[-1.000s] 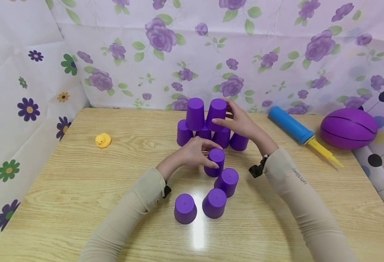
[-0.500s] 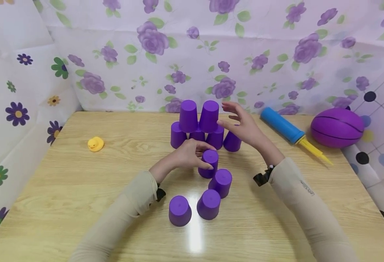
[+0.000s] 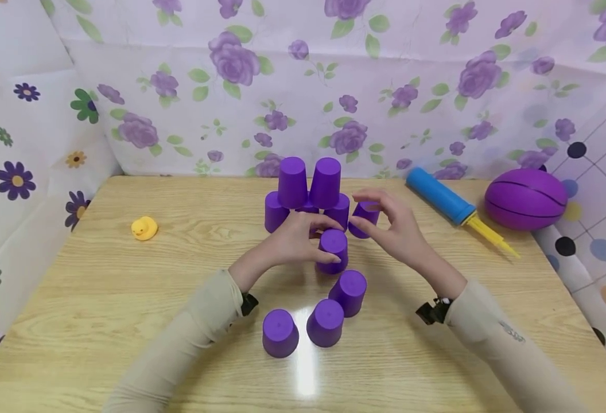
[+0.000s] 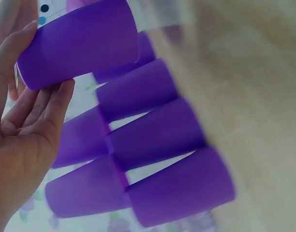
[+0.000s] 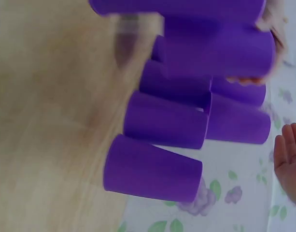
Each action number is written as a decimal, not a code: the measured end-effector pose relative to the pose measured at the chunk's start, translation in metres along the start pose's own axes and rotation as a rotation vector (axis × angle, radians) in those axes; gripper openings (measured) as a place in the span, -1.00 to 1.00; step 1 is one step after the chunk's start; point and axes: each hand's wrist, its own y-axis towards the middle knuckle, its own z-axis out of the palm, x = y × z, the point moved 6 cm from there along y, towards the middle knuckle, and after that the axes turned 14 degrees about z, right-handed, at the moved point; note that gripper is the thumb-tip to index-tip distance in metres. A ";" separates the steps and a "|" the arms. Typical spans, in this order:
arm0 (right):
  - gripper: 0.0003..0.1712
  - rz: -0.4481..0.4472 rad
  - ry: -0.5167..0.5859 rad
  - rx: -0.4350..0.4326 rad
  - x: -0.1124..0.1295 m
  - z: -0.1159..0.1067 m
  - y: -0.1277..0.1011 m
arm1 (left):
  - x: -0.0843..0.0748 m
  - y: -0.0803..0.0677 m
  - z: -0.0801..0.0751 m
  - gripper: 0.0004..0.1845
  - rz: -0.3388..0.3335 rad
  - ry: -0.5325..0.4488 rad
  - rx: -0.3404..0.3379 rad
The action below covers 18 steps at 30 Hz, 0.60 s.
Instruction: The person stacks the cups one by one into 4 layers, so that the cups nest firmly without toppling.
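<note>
Thumb and fingers of the left hand point(image 3: 294, 241) pinch one inverted purple cup point(image 3: 334, 243) in front of the cup stack point(image 3: 292, 184). This cup is judged light, fairly stiff plastic, smooth enough to slip; best hold is across opposite side walls, without squeezing. Fingers of the right hand point(image 3: 400, 230) stand apart, clasping nothing, near the right-end base cup point(image 3: 368, 217). Count, left to right: toy duck point(image 3: 144, 228), one; cups, ten (two upper, four base, one pinched, three foreground cups point(image 3: 280, 334)); hand pump point(image 3: 439, 196), one; purple ball point(image 3: 526, 201), one.
</note>
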 end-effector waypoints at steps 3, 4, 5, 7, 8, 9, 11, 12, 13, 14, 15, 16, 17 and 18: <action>-0.52 -0.055 -0.016 0.002 -0.006 0.000 -0.011 | -0.009 0.002 -0.008 -0.52 0.032 0.046 -0.024; -0.50 -0.063 -0.016 0.010 -0.009 -0.001 -0.015 | -0.012 0.003 -0.010 -0.52 0.038 0.060 -0.033; -0.49 -0.070 -0.019 0.019 -0.011 -0.001 -0.019 | -0.014 0.003 -0.013 -0.52 0.042 0.079 -0.040; -0.50 -0.078 -0.024 0.040 -0.011 -0.001 -0.027 | -0.018 0.003 -0.017 -0.52 0.056 0.110 -0.051; -0.51 -0.083 -0.026 0.049 -0.011 -0.001 -0.031 | -0.021 0.004 -0.019 -0.51 0.064 0.132 -0.053; -0.52 -0.084 -0.024 0.055 -0.011 -0.001 -0.035 | -0.023 0.004 -0.020 -0.51 0.074 0.147 -0.055; -0.54 -0.090 -0.026 0.066 -0.011 -0.001 -0.042 | -0.029 0.005 -0.023 -0.51 0.098 0.169 -0.059; -0.55 -0.089 -0.022 0.077 -0.012 0.000 -0.046 | -0.032 0.006 -0.025 -0.50 0.107 0.173 -0.061; -0.55 -0.087 -0.021 0.092 -0.012 0.001 -0.049 | -0.034 0.006 -0.026 -0.50 0.114 0.177 -0.065; -0.53 -0.080 -0.019 0.117 -0.013 0.003 -0.052 | -0.037 0.007 -0.028 -0.49 0.116 0.176 -0.072; -0.51 -0.067 -0.015 0.148 -0.014 0.006 -0.055 | -0.039 0.008 -0.029 -0.48 0.121 0.164 -0.081; -0.47 -0.048 -0.015 0.187 -0.015 0.009 -0.059 | -0.042 0.010 -0.031 -0.47 0.126 0.158 -0.091; -0.44 -0.031 -0.015 0.229 -0.017 0.013 -0.062 | -0.045 0.011 -0.033 -0.45 0.131 0.156 -0.102; -0.39 -0.011 -0.017 0.270 -0.018 0.016 -0.065 | -0.048 0.013 -0.034 -0.44 0.135 0.153 -0.113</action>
